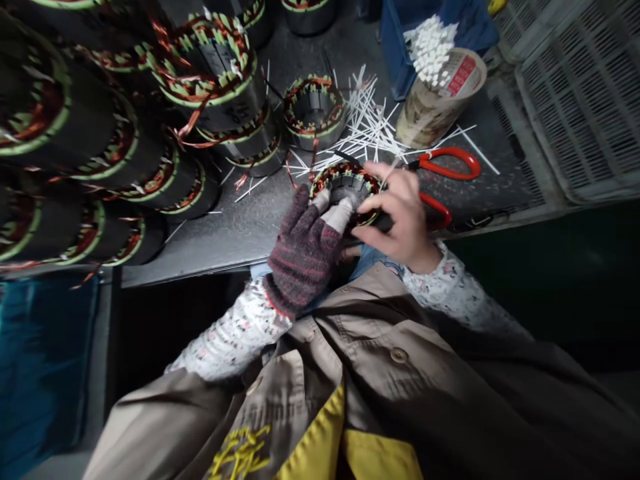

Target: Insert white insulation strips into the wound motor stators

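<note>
A small motor stator (345, 179) with copper windings and green-edged slots sits in front of me. My left hand (303, 250), in a dark knitted glove with white-capped fingertips, grips its near rim. My right hand (405, 217), bare, sits over its right edge and pinches a thin white tie (387, 177) that reaches the winding. A dark object under that palm is partly hidden. Red-handled scissors (450, 163) lie just beyond my right hand. A loose heap of white ties (363, 130) lies beyond the stator.
Several finished stators (215, 73) lie stacked at left on the dark metal bench (220, 233), with another (314, 112) standing beyond my hands. A paper tub (440, 97) of white pieces, a blue crate (397, 47) and a white plastic crate (585, 100) stand at right.
</note>
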`<control>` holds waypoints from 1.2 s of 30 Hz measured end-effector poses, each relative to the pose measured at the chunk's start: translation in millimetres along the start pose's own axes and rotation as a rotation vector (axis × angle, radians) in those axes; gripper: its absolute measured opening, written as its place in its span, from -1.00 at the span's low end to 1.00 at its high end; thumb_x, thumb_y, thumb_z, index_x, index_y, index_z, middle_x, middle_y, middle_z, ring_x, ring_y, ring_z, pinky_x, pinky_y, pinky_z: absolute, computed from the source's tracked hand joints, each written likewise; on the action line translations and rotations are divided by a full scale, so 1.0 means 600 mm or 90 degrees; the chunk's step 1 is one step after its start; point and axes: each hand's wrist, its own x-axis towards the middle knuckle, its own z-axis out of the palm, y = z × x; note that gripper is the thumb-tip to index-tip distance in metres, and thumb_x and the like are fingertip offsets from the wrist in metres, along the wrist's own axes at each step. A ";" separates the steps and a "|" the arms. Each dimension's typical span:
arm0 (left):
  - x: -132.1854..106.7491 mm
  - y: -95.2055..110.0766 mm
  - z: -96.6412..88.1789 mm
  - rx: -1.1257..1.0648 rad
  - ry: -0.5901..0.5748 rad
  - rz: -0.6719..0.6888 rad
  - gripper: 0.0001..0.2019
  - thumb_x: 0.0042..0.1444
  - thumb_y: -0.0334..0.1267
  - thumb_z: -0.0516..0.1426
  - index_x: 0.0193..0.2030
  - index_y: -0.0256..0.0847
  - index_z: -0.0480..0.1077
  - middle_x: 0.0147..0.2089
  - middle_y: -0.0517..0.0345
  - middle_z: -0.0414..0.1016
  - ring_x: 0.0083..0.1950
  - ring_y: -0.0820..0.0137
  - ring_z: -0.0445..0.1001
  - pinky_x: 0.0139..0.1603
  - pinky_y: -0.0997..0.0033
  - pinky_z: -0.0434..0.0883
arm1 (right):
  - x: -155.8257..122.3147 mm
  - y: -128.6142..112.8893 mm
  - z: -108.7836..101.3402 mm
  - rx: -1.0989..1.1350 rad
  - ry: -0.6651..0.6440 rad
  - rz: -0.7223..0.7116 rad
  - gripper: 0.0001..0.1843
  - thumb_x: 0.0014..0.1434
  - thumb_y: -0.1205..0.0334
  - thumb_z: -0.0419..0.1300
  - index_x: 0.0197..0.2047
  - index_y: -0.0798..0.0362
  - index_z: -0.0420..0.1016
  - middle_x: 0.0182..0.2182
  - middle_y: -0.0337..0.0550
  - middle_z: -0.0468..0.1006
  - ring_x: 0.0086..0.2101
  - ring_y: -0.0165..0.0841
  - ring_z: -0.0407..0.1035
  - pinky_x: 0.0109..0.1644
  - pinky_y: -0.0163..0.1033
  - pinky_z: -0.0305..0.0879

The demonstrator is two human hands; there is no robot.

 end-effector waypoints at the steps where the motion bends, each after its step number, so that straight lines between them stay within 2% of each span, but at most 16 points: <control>1: 0.002 -0.011 -0.011 0.039 -0.022 0.039 -0.59 0.41 -0.19 0.09 0.33 -0.22 0.26 0.08 -0.06 0.61 0.23 0.11 0.54 0.44 -0.16 0.32 | -0.012 0.009 -0.002 -0.028 -0.038 0.000 -0.74 0.14 -0.06 0.38 -0.30 -0.07 0.53 0.19 -0.03 0.49 0.21 0.02 0.28 0.33 0.30 0.19; 4: 0.019 -0.047 -0.034 0.111 -0.111 0.127 -0.69 0.46 -0.22 -0.05 0.14 -0.25 0.44 -0.25 0.03 0.61 -0.16 0.22 0.63 0.02 0.12 0.54 | -0.035 0.033 0.004 -0.020 -0.067 0.055 -0.82 0.07 0.12 0.43 -0.35 -0.10 0.52 0.23 -0.13 0.46 0.29 0.05 0.22 0.39 0.40 0.06; 6: 0.038 -0.068 -0.040 0.101 -0.174 0.163 -0.62 0.48 -0.13 -0.11 0.04 -0.22 0.49 -0.30 0.06 0.57 -0.29 0.30 0.57 -0.21 0.29 0.49 | -0.040 0.042 0.013 0.003 -0.052 0.064 -0.85 0.07 0.16 0.42 -0.37 -0.10 0.52 0.26 -0.16 0.44 0.31 0.03 0.21 0.41 0.39 0.03; 7: 0.048 -0.076 -0.041 0.085 -0.203 0.174 -0.58 0.48 -0.08 -0.13 0.01 -0.20 0.51 -0.28 0.06 0.56 -0.31 0.32 0.56 -0.26 0.33 0.45 | -0.041 0.043 0.017 0.007 -0.048 0.060 -0.86 0.07 0.17 0.42 -0.37 -0.09 0.53 0.26 -0.16 0.43 0.32 0.02 0.20 0.42 0.39 0.03; 10: 0.076 -0.092 -0.043 0.061 -0.268 0.220 -0.55 0.47 -0.07 -0.15 -0.03 -0.18 0.53 -0.20 0.04 0.57 -0.27 0.30 0.56 -0.20 0.29 0.46 | -0.041 0.036 0.018 0.000 -0.049 0.041 -0.88 0.08 0.18 0.41 -0.37 -0.09 0.54 0.21 -0.16 0.48 0.31 0.01 0.22 0.39 0.38 0.08; 12: 0.085 -0.097 -0.045 0.045 -0.288 0.247 -0.61 0.45 -0.17 -0.11 -0.07 -0.19 0.53 -0.20 0.04 0.59 -0.23 0.28 0.58 -0.06 0.20 0.50 | -0.036 0.033 0.006 0.009 -0.028 0.018 -0.88 0.10 0.18 0.39 -0.38 -0.08 0.53 0.09 -0.15 0.55 0.21 -0.04 0.34 0.30 0.30 0.23; 13: 0.086 -0.099 -0.045 0.022 -0.288 0.251 -0.66 0.44 -0.21 -0.08 -0.06 -0.17 0.53 -0.17 0.05 0.61 -0.17 0.27 0.60 0.04 0.13 0.51 | -0.029 0.036 -0.004 0.012 0.013 0.010 -0.88 0.14 0.17 0.36 -0.38 -0.07 0.51 0.00 -0.15 0.58 0.11 -0.10 0.41 0.24 0.22 0.32; 15: 0.080 -0.104 -0.044 -0.040 -0.264 0.237 -0.72 0.43 -0.25 -0.02 -0.02 -0.08 0.52 -0.03 0.09 0.64 0.02 0.23 0.61 0.25 -0.03 0.45 | -0.002 0.053 -0.028 -0.005 0.150 0.021 -0.85 0.24 0.18 0.29 -0.38 -0.05 0.47 -0.23 -0.18 0.56 -0.13 -0.25 0.47 0.07 0.02 0.42; 17: 0.067 -0.111 -0.039 -0.086 -0.232 0.229 -0.74 0.42 -0.25 0.00 0.07 0.00 0.49 0.13 0.13 0.60 0.21 0.21 0.55 0.42 -0.14 0.33 | 0.041 0.085 -0.056 -0.063 0.288 0.071 -0.86 0.28 0.24 0.26 -0.35 -0.03 0.44 -0.36 -0.24 0.47 -0.32 -0.39 0.39 -0.08 -0.16 0.40; 18: 0.059 -0.115 -0.033 -0.098 -0.222 0.232 -0.73 0.42 -0.23 0.00 0.12 0.01 0.46 0.20 0.12 0.57 0.29 0.22 0.50 0.46 -0.15 0.30 | 0.067 0.103 -0.070 -0.100 0.321 0.103 -0.88 0.25 0.29 0.29 -0.32 -0.01 0.44 -0.37 -0.25 0.44 -0.38 -0.44 0.33 -0.14 -0.22 0.37; 21: 0.036 -0.120 -0.011 -0.127 -0.178 0.241 -0.73 0.39 -0.15 0.06 0.16 -0.09 0.39 0.27 0.01 0.52 0.35 0.22 0.46 0.46 -0.12 0.35 | 0.137 0.150 -0.102 -0.190 0.286 0.188 -0.84 0.12 0.46 0.37 -0.31 0.04 0.50 -0.29 -0.20 0.46 -0.42 -0.50 0.24 -0.16 -0.27 0.31; 23: 0.024 -0.113 0.006 -0.127 -0.109 0.209 -0.77 0.36 -0.13 0.11 0.08 -0.10 0.40 0.17 0.01 0.59 0.25 0.22 0.54 0.41 -0.11 0.42 | 0.162 0.162 -0.115 -0.217 0.251 0.202 -0.82 0.10 0.51 0.36 -0.38 0.04 0.52 -0.30 -0.19 0.46 -0.39 -0.48 0.26 -0.15 -0.26 0.29; 27: 0.012 -0.078 0.034 -0.059 0.011 0.146 -0.83 0.31 -0.21 0.16 0.01 -0.11 0.40 -0.05 0.05 0.66 0.02 0.23 0.63 0.32 -0.12 0.50 | 0.156 0.151 -0.125 -0.182 0.241 0.167 -0.78 0.15 0.54 0.30 -0.38 0.02 0.50 -0.30 -0.20 0.49 -0.37 -0.50 0.32 -0.26 -0.31 0.24; 30: 0.009 -0.055 0.047 0.002 0.061 0.112 -0.84 0.29 -0.22 0.19 -0.02 -0.13 0.39 -0.10 0.08 0.65 -0.08 0.26 0.62 0.29 -0.14 0.51 | 0.147 0.150 -0.124 -0.200 0.233 0.206 -0.83 0.13 0.49 0.35 -0.28 0.03 0.53 -0.24 -0.20 0.53 -0.46 -0.55 0.25 -0.28 -0.30 0.24; 33: 0.008 -0.044 0.055 0.030 0.072 0.074 -0.85 0.30 -0.19 0.17 -0.04 -0.11 0.39 -0.13 0.11 0.65 -0.11 0.26 0.61 0.38 -0.25 0.40 | 0.162 0.163 -0.122 -0.257 0.206 0.210 -0.87 0.12 0.39 0.39 -0.30 0.00 0.55 -0.27 -0.23 0.54 -0.35 -0.46 0.36 -0.14 -0.24 0.29; 36: 0.006 -0.040 0.057 0.023 0.046 0.043 -0.86 0.30 -0.18 0.16 -0.05 -0.11 0.39 -0.10 0.12 0.65 -0.06 0.26 0.62 0.45 -0.29 0.29 | 0.174 0.162 -0.124 -0.271 0.204 0.153 -0.84 0.16 0.38 0.36 -0.39 -0.01 0.49 -0.33 -0.23 0.54 -0.24 -0.38 0.44 -0.09 -0.23 0.33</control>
